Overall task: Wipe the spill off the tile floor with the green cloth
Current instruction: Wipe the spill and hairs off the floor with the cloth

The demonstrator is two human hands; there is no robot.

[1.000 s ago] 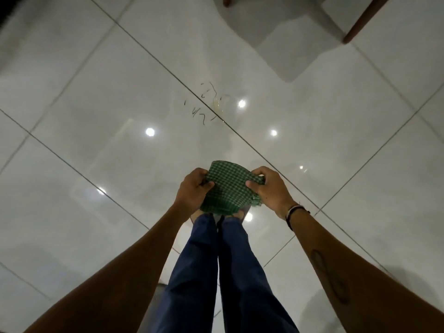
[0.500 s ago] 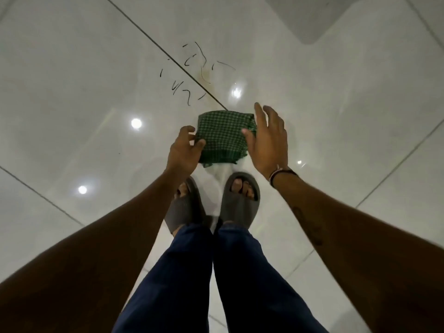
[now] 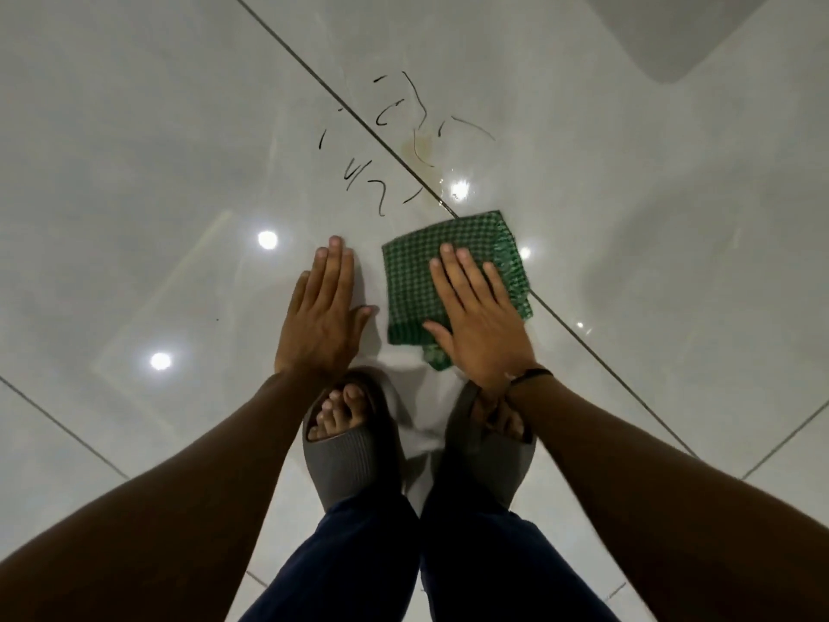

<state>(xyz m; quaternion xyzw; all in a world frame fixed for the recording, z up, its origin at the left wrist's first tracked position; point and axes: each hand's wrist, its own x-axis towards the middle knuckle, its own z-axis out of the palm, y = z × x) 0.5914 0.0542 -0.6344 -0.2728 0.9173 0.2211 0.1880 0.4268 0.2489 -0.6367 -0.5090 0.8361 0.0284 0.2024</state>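
The folded green checked cloth [image 3: 412,285] lies flat on the glossy white tile floor [image 3: 134,172], just in front of my feet. My right hand [image 3: 480,321] rests palm-down on it with fingers straight, pressing it to the floor. Beside it, my left hand [image 3: 320,316] is flat on the bare tile, holding nothing. The spill [image 3: 419,145], a yellowish stain with thin dark squiggles around it, sits beyond the cloth's far edge across a grout line. The cloth does not touch the stain.
My feet in grey slide sandals [image 3: 350,451] stand right behind both hands. A dark grout line [image 3: 314,83] runs diagonally under the cloth. Ceiling lights reflect off the tiles. A grey shadow or furniture base [image 3: 673,33] fills the top right corner.
I have bent lower and brought the cloth down from the air onto the floor. My left hand let go of it and went flat on the tile; my right hand now presses it.
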